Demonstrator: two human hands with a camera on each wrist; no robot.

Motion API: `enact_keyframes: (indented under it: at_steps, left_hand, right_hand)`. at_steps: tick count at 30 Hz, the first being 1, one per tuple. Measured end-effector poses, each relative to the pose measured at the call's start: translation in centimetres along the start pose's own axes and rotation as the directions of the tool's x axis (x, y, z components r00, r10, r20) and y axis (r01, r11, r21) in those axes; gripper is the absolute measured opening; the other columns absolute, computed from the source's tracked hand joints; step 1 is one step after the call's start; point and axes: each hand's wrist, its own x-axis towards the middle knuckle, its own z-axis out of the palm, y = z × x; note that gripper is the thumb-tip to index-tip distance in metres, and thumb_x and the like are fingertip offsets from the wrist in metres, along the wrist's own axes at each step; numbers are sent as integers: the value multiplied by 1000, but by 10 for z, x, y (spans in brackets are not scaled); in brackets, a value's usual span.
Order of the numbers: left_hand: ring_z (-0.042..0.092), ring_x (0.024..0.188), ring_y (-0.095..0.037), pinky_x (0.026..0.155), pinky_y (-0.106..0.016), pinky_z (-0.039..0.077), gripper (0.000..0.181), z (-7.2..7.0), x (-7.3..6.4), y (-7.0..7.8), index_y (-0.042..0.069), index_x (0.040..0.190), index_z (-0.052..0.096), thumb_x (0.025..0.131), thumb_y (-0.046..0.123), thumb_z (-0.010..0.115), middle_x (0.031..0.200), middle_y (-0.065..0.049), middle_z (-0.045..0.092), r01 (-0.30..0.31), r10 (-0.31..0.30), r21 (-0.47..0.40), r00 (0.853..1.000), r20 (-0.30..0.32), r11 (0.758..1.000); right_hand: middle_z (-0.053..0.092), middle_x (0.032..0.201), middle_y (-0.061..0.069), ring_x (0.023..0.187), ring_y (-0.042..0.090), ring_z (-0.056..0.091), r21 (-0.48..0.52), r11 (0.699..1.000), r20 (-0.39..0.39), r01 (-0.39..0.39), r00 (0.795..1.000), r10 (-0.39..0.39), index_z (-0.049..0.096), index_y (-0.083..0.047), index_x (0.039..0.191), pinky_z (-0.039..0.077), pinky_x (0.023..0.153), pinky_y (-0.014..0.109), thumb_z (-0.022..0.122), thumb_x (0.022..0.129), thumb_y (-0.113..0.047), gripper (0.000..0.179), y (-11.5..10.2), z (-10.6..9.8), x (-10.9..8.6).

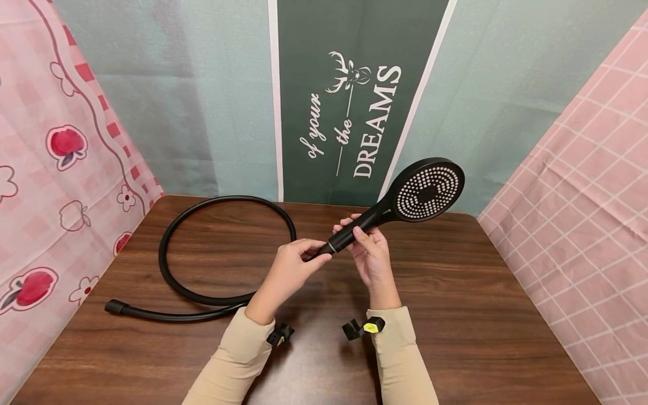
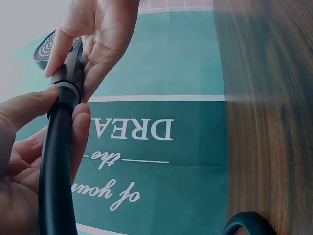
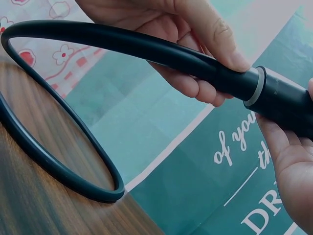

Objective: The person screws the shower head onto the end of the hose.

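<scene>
A black shower head [image 1: 426, 191] with a round face of pale nozzles is held up over the table, tilted to the upper right. My right hand [image 1: 372, 256] grips its handle [image 1: 361, 224], thumb on top and fingers behind. The left hand [image 1: 293, 267] pinches the end of a black hose [image 3: 195, 66] right at the bottom of the handle, thumb and fingertips around the hose's end fitting [image 3: 239, 84]. Between fitting and handle shows a thin light grey ring [image 3: 257, 88]. In the left wrist view the hose runs down from the fingers, and both hands sit close together at the joint.
The rest of the hose loops across the left of the brown wooden table [image 1: 471, 315], its free end fitting [image 1: 116, 306] near the left edge. Behind stands a green and teal cloth [image 1: 324, 185]; pink patterned cloths [image 1: 577, 225] hang at both sides.
</scene>
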Motion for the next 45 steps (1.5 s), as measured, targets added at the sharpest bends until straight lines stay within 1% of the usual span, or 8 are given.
enact_keyframes:
  at_steps: [8, 15, 24, 28, 33, 38, 42, 45]
  left_hand:
    - [71, 87, -18, 73, -29, 58, 25, -2, 0, 0, 6, 113, 75, 91, 18, 73, 102, -9, 75, 11, -11, -12, 1000, 20, 1000]
    - [70, 84, -17, 72, -27, 57, 25, -1, -1, 2, 5, 111, 76, 90, 18, 75, 99, -8, 74, -35, 35, 13, 999, -13, 999]
    - [71, 87, -19, 75, -31, 59, 26, -1, 0, 1, 6, 113, 75, 90, 16, 74, 100, -9, 74, -36, 36, 13, 999, 3, 999]
    - [70, 85, -18, 73, -29, 58, 26, 0, 0, 1, 6, 113, 75, 90, 18, 74, 99, -9, 74, -42, 42, 16, 999, 4, 999]
    - [68, 82, -15, 69, -24, 55, 26, 2, -1, 1, 8, 113, 76, 90, 19, 74, 99, -7, 74, -48, 48, 12, 999, -24, 999]
    - [67, 78, -13, 67, -23, 55, 25, 5, -2, 1, 7, 112, 77, 89, 18, 75, 98, -7, 75, -76, 77, 12, 995, -58, 997]
    - [67, 78, -13, 67, -24, 56, 26, 7, -3, 1, 5, 111, 76, 88, 17, 75, 98, -7, 75, -101, 104, 36, 992, -72, 994]
    - [67, 79, -14, 68, -25, 56, 27, 9, -4, 1, 4, 113, 75, 89, 17, 75, 100, -8, 75, -101, 105, 60, 992, -74, 993]
  right_hand:
    - [73, 106, 5, 100, 19, 74, 11, 1000, -9, -1, 1000, 2, 56, -4, 120, 56, 95, 34, 51, 102, -3, 19, 0, 0, 0]
    - [73, 106, 5, 101, 20, 74, 16, 1000, 2, 4, 1000, -4, 57, -5, 120, 56, 95, 34, 48, 103, -2, 19, 1, -2, 0]
    - [72, 107, 5, 101, 19, 73, -1, 1000, -2, -2, 1000, 2, 58, -8, 119, 55, 96, 34, 52, 101, -4, 19, 0, -2, 0]
    - [73, 106, 4, 101, 18, 74, -3, 1000, -9, -6, 1000, 6, 59, -8, 118, 55, 96, 34, 55, 101, -6, 18, 0, -2, 0]
    - [72, 108, 4, 102, 19, 73, -2, 1000, 2, 2, 1000, -2, 57, -8, 120, 55, 97, 34, 51, 102, -5, 19, 0, -3, 0]
    - [72, 106, 4, 101, 19, 73, -11, 1000, -12, -2, 1000, 1, 58, -8, 119, 55, 96, 34, 50, 102, -4, 18, -2, -2, 0]
    - [73, 106, 3, 100, 18, 74, -27, 1000, -25, -4, 1000, 3, 57, -7, 118, 56, 95, 33, 52, 102, -5, 18, -3, -1, -1]
    - [73, 106, 3, 100, 17, 74, -39, 999, -32, -4, 999, 3, 56, -7, 119, 56, 95, 33, 52, 102, -4, 18, -3, 0, -2]
